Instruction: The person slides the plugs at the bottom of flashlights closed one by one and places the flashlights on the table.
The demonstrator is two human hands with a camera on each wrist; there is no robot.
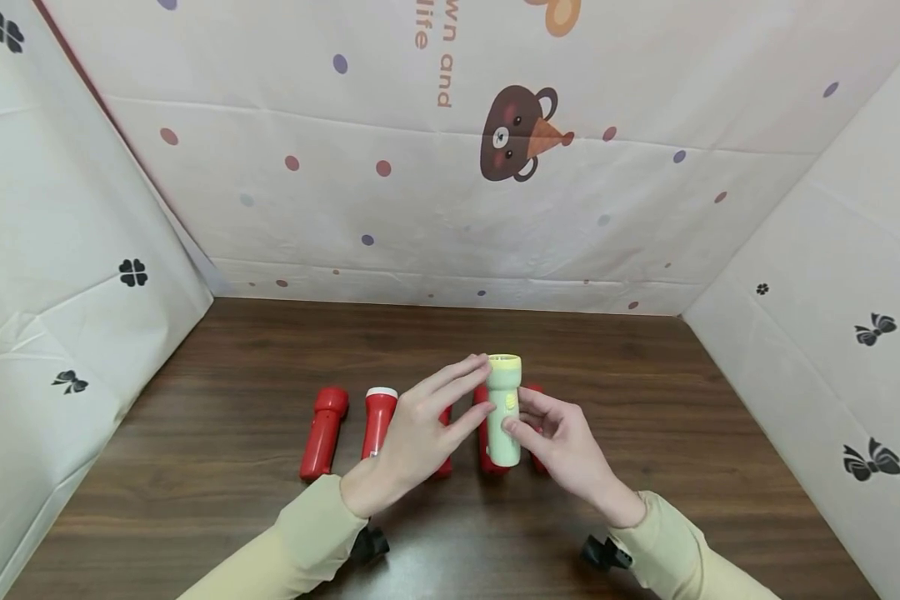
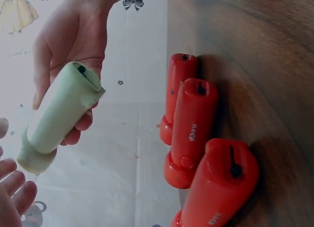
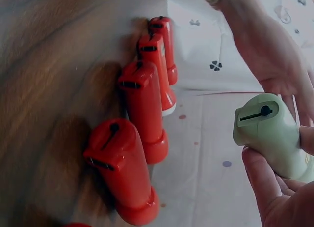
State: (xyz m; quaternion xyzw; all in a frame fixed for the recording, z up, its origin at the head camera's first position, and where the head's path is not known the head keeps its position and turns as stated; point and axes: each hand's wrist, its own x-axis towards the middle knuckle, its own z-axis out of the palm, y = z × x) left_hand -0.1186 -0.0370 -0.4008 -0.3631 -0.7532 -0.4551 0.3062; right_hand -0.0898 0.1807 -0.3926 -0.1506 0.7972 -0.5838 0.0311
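Note:
A pale green flashlight (image 1: 504, 446) with a yellow rim is held up over the table, head upward and away from the body. My right hand (image 1: 568, 442) grips its body between thumb and fingers, the thumb on the side facing me. My left hand (image 1: 412, 429) is beside the flashlight's head, fingers stretched out and fingertips right at the rim. In the left wrist view, the green flashlight (image 2: 64, 109) shows its tail end with a small dark slot. The right wrist view shows the right-hand fingers (image 3: 262, 178) around its lower body.
Several red flashlights lie in a row on the dark wooden table (image 1: 270, 350). A plain red one (image 1: 321, 437) is leftmost, then a white-rimmed one (image 1: 378, 417); my hands partly cover the others. Patterned white sheets (image 1: 420, 200) wall the table's back and sides.

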